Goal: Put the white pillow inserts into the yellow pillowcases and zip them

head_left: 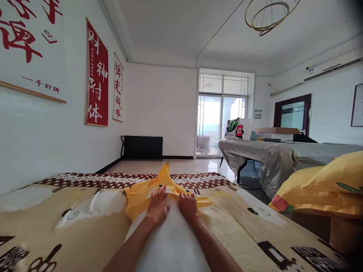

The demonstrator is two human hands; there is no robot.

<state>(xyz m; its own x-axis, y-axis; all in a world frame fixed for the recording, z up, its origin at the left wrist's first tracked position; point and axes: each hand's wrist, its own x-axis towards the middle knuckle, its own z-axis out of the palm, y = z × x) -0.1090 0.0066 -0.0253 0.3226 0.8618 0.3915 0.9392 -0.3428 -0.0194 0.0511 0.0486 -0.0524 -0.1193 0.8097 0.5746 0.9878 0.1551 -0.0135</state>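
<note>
A white pillow (172,238) lies lengthwise on the patterned blanket, pointing away from me, between my forearms. At its far end a crumpled yellow pillowcase (138,194) is spread out, partly over the pillow's tip. My left hand (158,207) lies on the pillow and the case's near edge, fingers stretched forward. My right hand (187,206) has its fingers curled over the case's edge beside the pillow. How far the pillow reaches into the case is hidden under the fabric and hands.
The beige blanket (96,234) with a brown dotted border covers the surface before me. Yellow pillows (317,185) are stacked at the right. Beyond them a plastic-covered table (261,149) bears boxes (278,132) and a printed bag (236,128). A black folded panel (143,147) stands by the far wall.
</note>
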